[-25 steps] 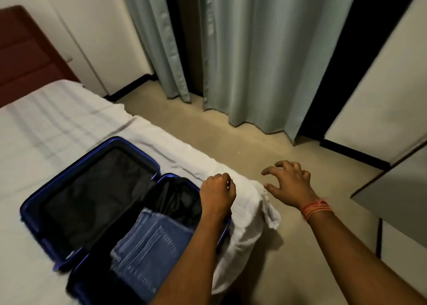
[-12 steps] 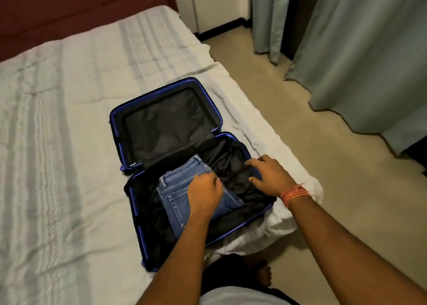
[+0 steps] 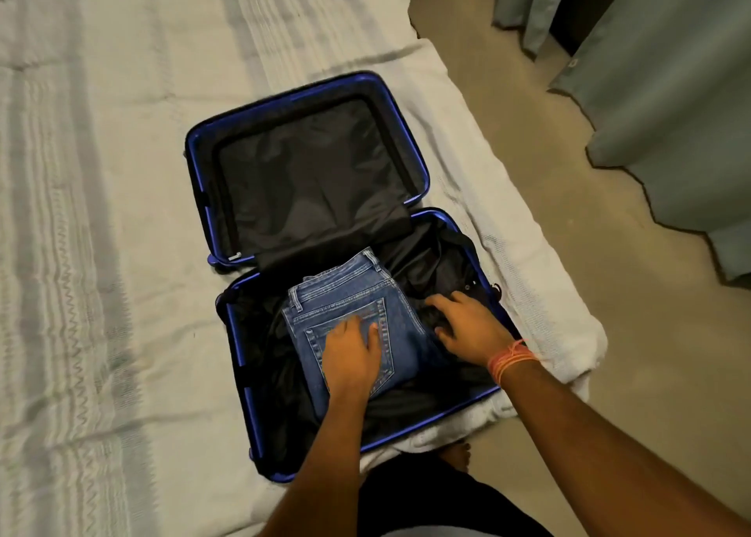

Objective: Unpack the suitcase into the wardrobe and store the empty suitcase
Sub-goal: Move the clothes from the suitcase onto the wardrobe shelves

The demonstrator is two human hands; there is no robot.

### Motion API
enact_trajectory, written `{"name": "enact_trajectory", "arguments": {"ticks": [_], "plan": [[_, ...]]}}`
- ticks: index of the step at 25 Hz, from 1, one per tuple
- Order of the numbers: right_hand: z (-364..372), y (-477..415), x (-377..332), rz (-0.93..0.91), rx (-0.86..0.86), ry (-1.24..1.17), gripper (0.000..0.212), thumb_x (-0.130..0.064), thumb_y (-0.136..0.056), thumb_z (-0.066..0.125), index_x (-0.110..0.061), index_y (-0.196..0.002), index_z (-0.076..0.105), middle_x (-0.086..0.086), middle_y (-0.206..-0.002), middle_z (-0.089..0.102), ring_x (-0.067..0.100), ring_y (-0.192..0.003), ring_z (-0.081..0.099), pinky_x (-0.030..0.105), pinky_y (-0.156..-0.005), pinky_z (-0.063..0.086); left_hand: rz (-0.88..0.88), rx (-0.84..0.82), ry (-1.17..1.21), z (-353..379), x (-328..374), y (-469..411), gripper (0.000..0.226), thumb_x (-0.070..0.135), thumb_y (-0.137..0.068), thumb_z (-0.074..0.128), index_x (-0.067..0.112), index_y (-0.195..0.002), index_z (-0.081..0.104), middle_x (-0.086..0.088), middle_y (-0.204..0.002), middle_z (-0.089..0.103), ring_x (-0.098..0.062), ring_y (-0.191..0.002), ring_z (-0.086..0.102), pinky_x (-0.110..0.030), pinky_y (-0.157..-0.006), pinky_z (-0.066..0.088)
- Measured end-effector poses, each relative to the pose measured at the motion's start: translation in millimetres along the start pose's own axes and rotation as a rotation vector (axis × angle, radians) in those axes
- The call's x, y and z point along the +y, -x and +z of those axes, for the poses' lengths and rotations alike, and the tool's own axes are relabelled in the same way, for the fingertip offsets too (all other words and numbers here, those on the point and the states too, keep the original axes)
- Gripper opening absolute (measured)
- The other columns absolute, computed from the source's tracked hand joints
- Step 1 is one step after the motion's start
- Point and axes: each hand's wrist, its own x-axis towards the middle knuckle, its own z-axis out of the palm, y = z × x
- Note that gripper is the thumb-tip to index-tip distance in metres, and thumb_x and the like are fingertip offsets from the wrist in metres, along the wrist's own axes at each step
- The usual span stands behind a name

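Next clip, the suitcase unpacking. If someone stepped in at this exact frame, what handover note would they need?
Left hand: lies flat on the folded jeans, no grip.
Right hand: fingers spread at the jeans' right edge, on the black lining; no grip visible.
Suitcase: open flat on the bed. The far half is bare; the near half holds the jeans, the only item visible.
Done: suitcase opened.
Left: lift the jeans out, put them in the wardrobe (not in view), then close and store the suitcase.
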Motion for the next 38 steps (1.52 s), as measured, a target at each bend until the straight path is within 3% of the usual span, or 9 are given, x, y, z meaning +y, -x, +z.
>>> {"name": "enact_trajectory", "arguments": {"ticks": [6,13,19,21,24,28,31,35,38], "plan": [[35.2,-51.8,0.1,0.087,-0.102,-0.036,0.062,-0.021,-0.085,0.063,-0.022,-0.141,0.037,0.018,-0.118,0.050,0.040,-0.108,0.053,0.039,-0.092,0.045,-0.310,-0.168,-0.030,33.2,-49.0,-18.8,0.056,0.045,-0.099,0.041,0.010,-0.142,0.038,-0.013,-0.148,0.034,-0.033,-0.130,0.040,-0.046,-0.103,0.039],[72.7,-97.2,-12.0,0.269,-0.157,-0.202,0.080,-0.025,-0.084,0.070,-0.015,-0.149,0.023,0.026,-0.138,0.039,0.042,-0.125,0.041,0.039,-0.105,0.034,-0.310,-0.053,-0.036,36.7,-78.4,-34.1,0.040,0.038,-0.090,0.061,0.008,-0.116,0.057,-0.013,-0.125,0.041,-0.034,-0.107,0.045,-0.041,-0.082,0.042],[90.3,-104.3,-16.2,0.307,-0.133,-0.263,0.091,-0.027,-0.080,0.075,-0.021,-0.149,0.016,0.024,-0.143,0.028,0.046,-0.126,0.040,0.046,-0.106,0.034,-0.485,-0.054,-0.011,44.8,-81.2,-53.9,0.050,0.051,-0.079,0.070,0.016,-0.111,0.053,-0.010,-0.128,0.034,-0.033,-0.113,0.037,-0.042,-0.091,0.036],[94.9,-104.9,-14.8,0.296,-0.134,-0.295,0.101,-0.029,-0.076,0.078,-0.028,-0.150,0.010,0.024,-0.147,0.025,0.046,-0.129,0.038,0.047,-0.108,0.033,-0.568,-0.020,0.017,47.9,-78.0,-58.3,0.049,0.047,-0.074,0.075,0.018,-0.107,0.053,-0.009,-0.132,0.030,-0.034,-0.119,0.031,-0.045,-0.096,0.030],[101.6,-106.5,-17.3,0.270,-0.187,-0.270,0.122,-0.041,-0.068,0.082,-0.055,-0.142,-0.013,0.026,-0.150,0.017,0.048,-0.133,0.032,0.054,-0.111,0.030,-0.636,0.005,0.099,56.0,-74.0,-59.6,0.050,0.041,-0.074,0.077,0.017,-0.107,0.048,-0.012,-0.143,0.021,-0.039,-0.125,0.028,-0.051,-0.098,0.030],[104.7,-115.8,-23.3,0.305,-0.194,-0.216,0.125,-0.055,-0.062,0.081,-0.071,-0.124,-0.026,0.033,-0.138,0.032,0.052,-0.123,0.041,0.060,-0.102,0.037,-0.619,-0.010,0.174,62.7,-82.5,-55.6,0.054,0.042,-0.075,0.077,0.018,-0.110,0.045,-0.016,-0.145,0.019,-0.040,-0.116,0.042,-0.052,-0.093,0.042],[102.1,-124.1,-18.8,0.318,-0.143,-0.250,0.129,-0.057,-0.056,0.081,-0.063,-0.134,-0.021,0.031,-0.134,0.044,0.050,-0.117,0.050,0.057,-0.100,0.041,-0.656,-0.006,0.215,58.6,-85.6,-56.8,0.068,0.046,-0.069,0.080,0.017,-0.115,0.040,-0.016,-0.140,0.025,-0.040,-0.113,0.045,-0.050,-0.089,0.044],[95.2,-129.3,-11.0,0.288,-0.169,-0.391,0.122,-0.032,-0.067,0.085,-0.035,-0.148,-0.007,0.011,-0.144,0.045,0.041,-0.118,0.054,0.043,-0.101,0.043,-0.804,-0.100,0.352,44.6,-100.7,-61.9,0.109,0.053,-0.058,0.083,0.008,-0.137,0.023,-0.021,-0.140,0.030,-0.039,-0.125,0.040,-0.045,-0.098,0.040],[95.9,-126.2,-8.4,0.265,-0.151,-0.373,0.122,-0.037,-0.068,0.084,-0.039,-0.148,-0.008,0.008,-0.145,0.045,0.041,-0.117,0.055,0.045,-0.100,0.045,-0.782,-0.164,0.349,36.9,-103.9,-64.5,0.121,0.057,-0.058,0.082,0.009,-0.145,0.012,-0.020,-0.147,0.026,-0.038,-0.132,0.036,-0.046,-0.101,0.039]]}}
